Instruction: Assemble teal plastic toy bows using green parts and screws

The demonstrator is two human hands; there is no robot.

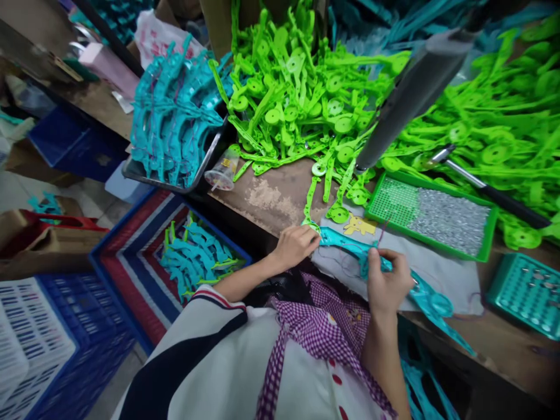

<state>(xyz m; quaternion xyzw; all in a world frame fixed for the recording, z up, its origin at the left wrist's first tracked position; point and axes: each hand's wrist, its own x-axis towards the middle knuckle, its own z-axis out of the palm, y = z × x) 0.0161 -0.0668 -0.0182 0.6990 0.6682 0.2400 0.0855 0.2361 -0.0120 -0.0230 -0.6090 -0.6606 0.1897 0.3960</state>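
teal part (343, 240), one held: left hand (297, 247) pinching its end, right hand (388, 281) on it, grip unclear; one hammer (494, 193).

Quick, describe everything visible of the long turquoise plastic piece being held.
The long, narrow turquoise plastic-looking piece has a rounded section near its right end, then tapers to a point. It slants down rightward over a grey cloth, tip near the brown table's front edge. The left hand touches its left end, beside a lime-green plastic piece; the right hand clasps its middle. Whether the purplish strands alongside attach is unclear.
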